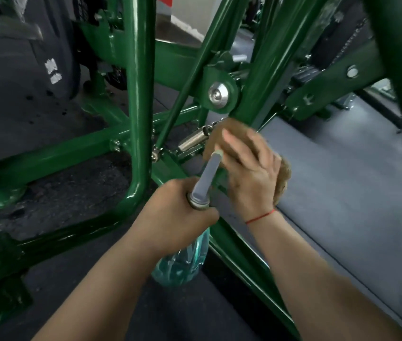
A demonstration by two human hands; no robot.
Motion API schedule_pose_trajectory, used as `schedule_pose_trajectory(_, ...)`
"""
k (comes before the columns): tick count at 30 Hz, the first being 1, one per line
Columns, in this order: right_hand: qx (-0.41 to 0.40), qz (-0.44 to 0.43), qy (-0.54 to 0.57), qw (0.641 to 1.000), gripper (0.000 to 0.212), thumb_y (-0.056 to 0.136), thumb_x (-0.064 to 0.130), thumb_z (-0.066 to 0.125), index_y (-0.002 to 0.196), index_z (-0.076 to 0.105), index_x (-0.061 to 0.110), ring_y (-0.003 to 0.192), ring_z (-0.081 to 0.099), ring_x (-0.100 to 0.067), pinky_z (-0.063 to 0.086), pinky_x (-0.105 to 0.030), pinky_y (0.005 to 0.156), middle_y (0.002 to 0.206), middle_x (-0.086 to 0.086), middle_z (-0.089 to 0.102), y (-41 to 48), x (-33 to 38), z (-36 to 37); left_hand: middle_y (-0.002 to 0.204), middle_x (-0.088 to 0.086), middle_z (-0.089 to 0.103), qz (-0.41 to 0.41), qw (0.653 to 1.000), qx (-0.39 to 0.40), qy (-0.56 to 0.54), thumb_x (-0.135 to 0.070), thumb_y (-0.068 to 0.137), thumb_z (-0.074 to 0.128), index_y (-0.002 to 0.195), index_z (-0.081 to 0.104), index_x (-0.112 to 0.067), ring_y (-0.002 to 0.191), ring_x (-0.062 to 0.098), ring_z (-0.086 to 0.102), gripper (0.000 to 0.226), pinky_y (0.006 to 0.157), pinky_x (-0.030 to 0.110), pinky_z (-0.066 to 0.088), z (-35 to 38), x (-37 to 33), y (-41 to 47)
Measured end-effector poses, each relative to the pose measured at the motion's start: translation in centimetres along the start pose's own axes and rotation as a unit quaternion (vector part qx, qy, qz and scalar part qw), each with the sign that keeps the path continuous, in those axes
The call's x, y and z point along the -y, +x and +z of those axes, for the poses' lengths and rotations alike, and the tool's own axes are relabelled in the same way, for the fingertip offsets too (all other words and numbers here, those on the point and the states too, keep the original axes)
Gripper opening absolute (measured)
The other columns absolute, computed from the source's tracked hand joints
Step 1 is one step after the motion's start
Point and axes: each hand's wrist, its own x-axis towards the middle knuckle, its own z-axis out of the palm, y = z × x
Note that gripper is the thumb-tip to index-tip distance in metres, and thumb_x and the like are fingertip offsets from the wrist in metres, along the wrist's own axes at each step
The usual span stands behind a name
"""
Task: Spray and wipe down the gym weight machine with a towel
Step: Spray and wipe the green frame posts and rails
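Towel (222,134), brown and blurred, sits bunched under the right hand (249,168), which presses it against a slanted green tube (268,70) of the machine, just below a round silver bolt (217,95). Part of the cloth shows beyond the fingertips and part bulges out at the right of the palm. The fingers lie spread and flat over it, gripping it to the tube. A thin red string (261,216) circles that wrist.

Just left and nearer, the left hand (177,210) is clenched around the neck of a spray bottle (182,262). Its clear, blue-green body hangs below the fist, and its grey nozzle (209,173) sticks up and away, the tip ending just beside the right hand's fingers. Whether the tip touches the cloth cannot be told.

Left of the cloth, a steel spring (192,140) lies among the lower links of the frame. Farther left stands a glossy green upright (138,94) that curves at its foot into a low bar. More green bars cross near the floor on the left. A grey mat (342,193) covers the ground on the right, while dark, rough flooring (72,183) lies under the frame on the left.
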Motion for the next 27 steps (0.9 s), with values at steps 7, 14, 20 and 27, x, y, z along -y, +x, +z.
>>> schedule_pose_trajectory(7,-0.207,-0.033,-0.122,0.970,0.039,0.098,0.001,0.051,0.123,0.073,0.021,0.131,0.041,-0.033,0.040,-0.044,0.103,0.139,-0.001,0.060,6.1,-3.3,-8.5,0.072,0.012,0.063,0.105,0.991,0.028,-0.076,-0.006,0.079,0.074,0.080,0.065,-0.016,0.053,0.016,0.047,0.013,0.049,0.026,0.040,1.9,-5.4,0.0)
schedule_pose_trajectory(14,-0.131,0.040,-0.222,0.965,0.059,0.083,-0.004,0.064,0.136,0.064,0.022,0.134,0.040,-0.036,0.041,-0.046,0.097,0.151,-0.001,0.050,3.9,-3.8,-7.6,0.074,0.017,0.062,0.149,0.982,0.059,-0.099,0.003,0.077,0.074,0.079,0.065,-0.006,0.057,0.016,0.050,0.012,0.051,0.034,0.039,1.7,-6.5,0.1)
schedule_pose_trajectory(20,0.089,0.019,-0.131,0.987,0.082,0.065,0.000,0.079,0.138,0.059,0.031,0.137,0.041,-0.035,0.043,-0.049,0.099,0.151,0.009,0.044,-2.2,-4.2,-6.9,0.086,0.027,0.061,0.140,0.977,0.063,-0.149,-0.011,0.073,0.076,0.087,0.062,0.003,0.066,0.036,0.058,0.025,0.059,0.037,0.044,1.4,-6.6,0.5)
schedule_pose_trajectory(27,0.088,0.047,-0.095,0.991,0.064,0.069,0.006,0.085,0.127,0.068,0.028,0.135,0.041,-0.032,0.042,-0.049,0.099,0.147,0.012,0.045,-0.9,-4.2,-9.1,0.054,0.000,0.046,0.134,0.975,0.107,-0.140,0.003,0.077,0.073,0.075,0.057,0.001,0.047,0.016,0.036,0.017,0.046,0.022,0.031,2.7,-7.7,-0.2)
